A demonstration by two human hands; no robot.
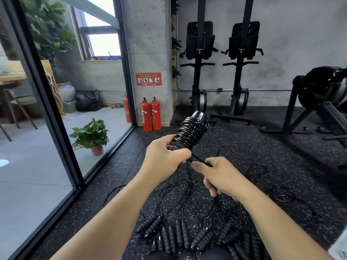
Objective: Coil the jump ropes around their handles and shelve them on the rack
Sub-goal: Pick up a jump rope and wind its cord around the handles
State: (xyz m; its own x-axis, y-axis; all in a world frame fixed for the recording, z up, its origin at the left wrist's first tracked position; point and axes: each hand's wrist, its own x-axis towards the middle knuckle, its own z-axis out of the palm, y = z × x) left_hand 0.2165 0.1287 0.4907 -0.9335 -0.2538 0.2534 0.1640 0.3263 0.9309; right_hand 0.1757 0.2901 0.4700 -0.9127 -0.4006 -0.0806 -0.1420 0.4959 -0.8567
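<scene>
Speckled floor [253,147] — left hand [165,158] grips coiled handles [191,132], right hand [221,175] pinches rope [199,160] (lower handle ends hidden).

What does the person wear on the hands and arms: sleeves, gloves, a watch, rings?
Nothing visible. The left hand and the right hand show no gloves or rings, no watch sits on either wrist, and both forearms are uncovered.

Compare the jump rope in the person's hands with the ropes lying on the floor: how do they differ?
Cord: the held rope has its cord wound in tight coils round the handles; the floor ropes have loose, tangled cords. Position: the held rope is raised, gripped by the left hand while the right hand pinches its free end; the floor ropes lie untouched on the mat. Both are black.
</scene>
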